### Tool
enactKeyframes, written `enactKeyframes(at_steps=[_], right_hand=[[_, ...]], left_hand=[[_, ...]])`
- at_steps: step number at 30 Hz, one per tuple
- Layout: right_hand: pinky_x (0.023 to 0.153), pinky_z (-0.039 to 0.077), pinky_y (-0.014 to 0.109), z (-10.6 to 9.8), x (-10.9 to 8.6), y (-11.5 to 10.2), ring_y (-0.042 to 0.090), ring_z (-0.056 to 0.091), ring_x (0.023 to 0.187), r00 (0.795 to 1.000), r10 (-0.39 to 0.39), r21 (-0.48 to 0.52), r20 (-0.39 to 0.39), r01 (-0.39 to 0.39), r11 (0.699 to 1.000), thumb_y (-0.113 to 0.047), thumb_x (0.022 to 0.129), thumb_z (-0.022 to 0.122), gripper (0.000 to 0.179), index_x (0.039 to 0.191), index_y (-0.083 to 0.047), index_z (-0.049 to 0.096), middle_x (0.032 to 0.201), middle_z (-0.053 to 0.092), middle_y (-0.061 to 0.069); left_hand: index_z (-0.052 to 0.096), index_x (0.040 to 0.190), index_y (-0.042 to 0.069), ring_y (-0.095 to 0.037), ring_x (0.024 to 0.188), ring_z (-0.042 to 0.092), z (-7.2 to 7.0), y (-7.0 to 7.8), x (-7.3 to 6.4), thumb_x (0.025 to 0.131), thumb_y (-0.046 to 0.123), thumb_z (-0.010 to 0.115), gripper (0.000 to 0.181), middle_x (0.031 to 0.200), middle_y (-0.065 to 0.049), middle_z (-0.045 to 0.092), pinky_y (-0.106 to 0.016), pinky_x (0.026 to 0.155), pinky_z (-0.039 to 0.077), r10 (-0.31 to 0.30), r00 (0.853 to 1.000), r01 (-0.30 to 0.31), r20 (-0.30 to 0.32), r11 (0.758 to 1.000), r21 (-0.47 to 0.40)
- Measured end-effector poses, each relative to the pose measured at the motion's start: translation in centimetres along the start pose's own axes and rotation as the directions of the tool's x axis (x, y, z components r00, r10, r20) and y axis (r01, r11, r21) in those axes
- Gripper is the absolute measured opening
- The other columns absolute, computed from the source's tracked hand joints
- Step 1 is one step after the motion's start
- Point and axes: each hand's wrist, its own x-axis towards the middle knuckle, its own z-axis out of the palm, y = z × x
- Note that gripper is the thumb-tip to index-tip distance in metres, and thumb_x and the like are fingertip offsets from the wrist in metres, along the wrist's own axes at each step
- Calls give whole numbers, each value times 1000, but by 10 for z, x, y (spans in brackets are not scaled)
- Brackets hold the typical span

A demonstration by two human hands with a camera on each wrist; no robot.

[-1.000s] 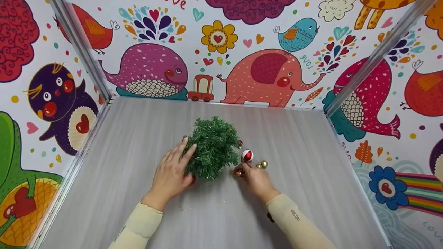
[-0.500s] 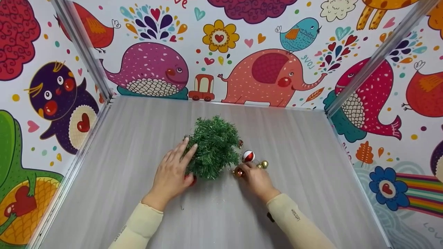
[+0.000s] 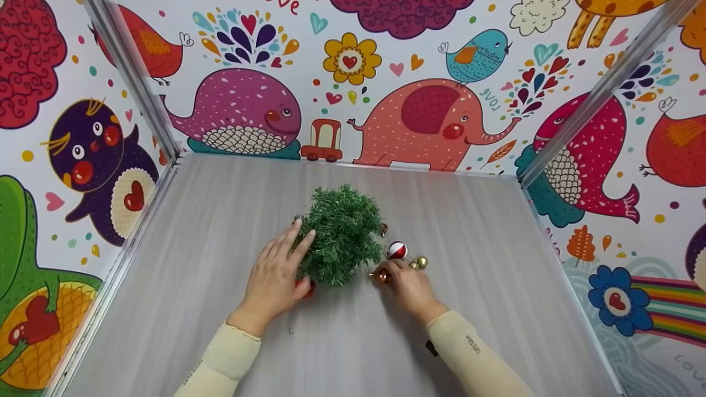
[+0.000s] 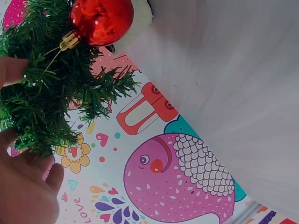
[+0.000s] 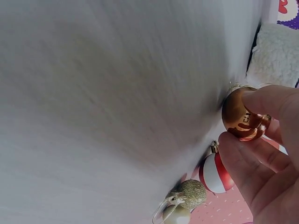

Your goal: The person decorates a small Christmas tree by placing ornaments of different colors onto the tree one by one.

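A small green artificial Christmas tree [image 3: 345,234] stands mid-table. My left hand [image 3: 273,275] rests on its left side, fingers extended along the foliage; in the left wrist view the thumb and fingers lie on either side of the branches. By that thumb hangs a shiny red Christmas ball [image 4: 103,21] with a gold cap and loop. To the tree's right, my right hand [image 3: 409,284] pinches a copper Christmas ball [image 5: 243,114] between thumb and fingers, close to the tabletop. Beyond it lies a red-and-white striped ball [image 3: 397,250]. The left fingertips are partly hidden by needles.
Small gold balls [image 3: 422,262] lie right of the right hand. A small brownish ornament [image 3: 384,229] sits against the tree's right edge. Beneath the tree shows a fuzzy cream base [image 5: 275,53]. A tiny hook-like bit [image 3: 290,331] is on the table. Printed panels [image 3: 248,110] bound the table.
The copper ball has turned and shifted slightly in my right fingers, and more of it shows. The left hand and the tree stay almost still.
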Motion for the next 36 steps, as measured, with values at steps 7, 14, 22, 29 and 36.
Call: enactKeyframes(at_steps=[7,14,22,29,36], right_hand=[[74,57,45,-10,-4,-4,30,68,88,1000,-4,19,12,4,1000,-8,75,83,50,122,-10,64,118,64,10],[70,58,41,-23,-9,-13,23,68,88,996,-72,22,-46,73,997,-11,74,83,50,120,-11,65,114,65,7],[69,57,40,-43,-12,-30,17,67,90,977,-172,73,-127,183,980,-15,78,80,45,119,-11,64,113,64,1],[67,57,34,-59,-9,-48,13,66,92,968,-192,95,-164,209,973,-19,81,78,45,124,-13,64,121,63,-1],[71,56,24,-66,-4,-64,9,65,93,963,-191,187,-189,226,956,-19,83,78,45,124,-11,62,120,62,-2]], left_hand=[[33,156,18,-30,140,36,0,0,0,75,23,74,91,162,-11,26,-48,112,31,4,1000,-4,-10,1000,7],[37,154,16,-30,141,36,2,1,0,74,22,73,88,160,-13,29,-49,111,32,32,998,-32,-56,999,1],[40,153,15,-31,142,35,2,2,1,74,24,73,87,158,-15,32,-48,112,30,58,994,-59,-88,998,-8],[44,150,14,-30,142,35,1,4,2,73,23,74,83,157,-14,34,-50,111,32,75,990,-79,-119,996,-30],[54,141,10,-32,138,41,0,7,3,73,24,73,71,153,-13,41,-49,110,33,119,978,-130,-172,990,-53]])
